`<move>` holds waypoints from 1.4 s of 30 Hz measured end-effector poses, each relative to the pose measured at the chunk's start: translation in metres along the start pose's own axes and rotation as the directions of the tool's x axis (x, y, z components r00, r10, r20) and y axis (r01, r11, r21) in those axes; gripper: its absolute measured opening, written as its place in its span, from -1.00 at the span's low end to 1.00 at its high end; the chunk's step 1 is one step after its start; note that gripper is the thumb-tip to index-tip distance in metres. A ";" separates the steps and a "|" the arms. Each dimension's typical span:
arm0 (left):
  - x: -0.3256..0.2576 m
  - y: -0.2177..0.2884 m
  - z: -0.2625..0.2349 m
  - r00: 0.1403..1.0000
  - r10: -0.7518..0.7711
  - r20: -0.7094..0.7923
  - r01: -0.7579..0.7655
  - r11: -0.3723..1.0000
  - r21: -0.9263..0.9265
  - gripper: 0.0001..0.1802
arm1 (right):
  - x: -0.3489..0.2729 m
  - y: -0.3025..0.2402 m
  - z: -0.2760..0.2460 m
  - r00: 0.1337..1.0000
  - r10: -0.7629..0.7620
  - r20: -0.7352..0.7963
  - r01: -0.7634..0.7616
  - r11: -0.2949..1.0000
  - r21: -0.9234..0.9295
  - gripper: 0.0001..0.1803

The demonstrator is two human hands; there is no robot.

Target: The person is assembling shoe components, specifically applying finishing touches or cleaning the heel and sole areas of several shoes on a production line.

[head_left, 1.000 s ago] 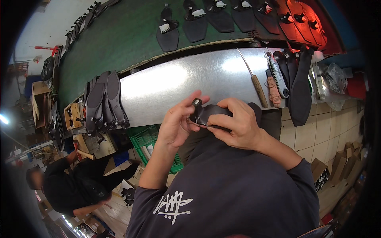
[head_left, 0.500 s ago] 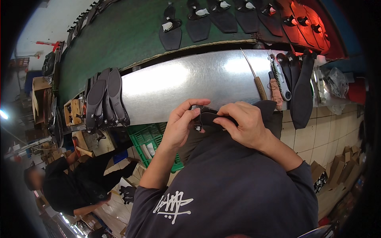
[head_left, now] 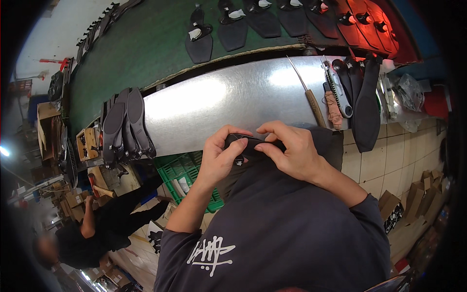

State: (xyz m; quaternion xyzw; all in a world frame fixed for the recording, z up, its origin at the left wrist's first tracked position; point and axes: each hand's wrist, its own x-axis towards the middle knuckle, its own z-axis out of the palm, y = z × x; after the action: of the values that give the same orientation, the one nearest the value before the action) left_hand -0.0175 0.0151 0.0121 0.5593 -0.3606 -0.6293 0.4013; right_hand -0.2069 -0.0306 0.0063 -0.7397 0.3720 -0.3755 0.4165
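A black sandal sole [head_left: 251,143] with a strap is held between my hands, in front of my body at the near edge of the metal worktop. My left hand [head_left: 220,152] grips one end, thumb on top and fingers around it; a small white bit shows below on the strap. My right hand [head_left: 294,150] holds the sole's edge between thumb and curled fingers, close to the left thumb. Part of the sole is hidden behind the right hand.
On the metal worktop [head_left: 194,112] lie an awl [head_left: 314,104], a cutter knife [head_left: 341,95] and black soles [head_left: 367,114]. More soles [head_left: 114,121] hang over its left end. Sandals [head_left: 199,46] line the green bench behind. A green crate [head_left: 170,170] stands below; another person [head_left: 80,238] is at lower left.
My right thumb and fingers have shifted on the sole, with the index finger lifted further from the thumb. The sole has tilted in my hands. The other person has moved lower in view.
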 end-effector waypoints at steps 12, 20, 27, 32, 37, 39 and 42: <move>0.005 0.009 -0.007 0.999 -0.014 0.040 0.019 0.993 -0.115 -0.83 | 0.032 0.004 -0.016 0.880 0.306 0.363 -0.394 0.897 0.198 -0.88; 0.005 -0.022 -0.064 0.978 -0.099 -0.182 -0.064 0.691 -0.720 -0.56 | 0.056 0.046 -0.045 0.890 -0.275 -0.364 0.135 0.921 -0.366 -0.59; 0.015 -0.061 -0.086 0.988 -0.149 -0.050 0.038 0.532 -0.846 -0.70 | 0.029 0.112 -0.019 0.974 -0.023 -0.226 -0.140 0.723 -0.676 -0.53; 0.045 -0.052 -0.070 0.991 -0.130 0.044 0.098 0.446 -0.890 -0.72 | 0.021 0.097 -0.026 0.928 -0.112 -0.355 -0.122 0.808 -0.576 -0.37; 0.049 -0.047 -0.060 0.985 -0.163 0.062 0.115 0.338 -0.934 -0.74 | 0.016 0.107 -0.022 0.922 0.035 -0.385 -0.277 0.754 -0.595 -0.36; 0.046 -0.046 -0.058 0.981 -0.184 0.056 0.108 0.288 -0.951 -0.75 | 0.016 0.111 -0.023 0.956 0.084 -0.281 -0.231 0.806 -0.545 -0.53; 0.054 -0.038 -0.045 0.963 -0.228 0.141 0.179 0.153 -0.972 -0.76 | 0.005 0.083 -0.022 0.963 0.094 -0.251 -0.089 0.996 0.031 -0.71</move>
State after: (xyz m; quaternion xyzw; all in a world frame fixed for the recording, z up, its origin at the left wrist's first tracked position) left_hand 0.0203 -0.0180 -0.0495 0.2296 0.2096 -0.7503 0.5835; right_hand -0.2430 -0.0738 -0.0588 -0.6637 0.4521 -0.4506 0.3899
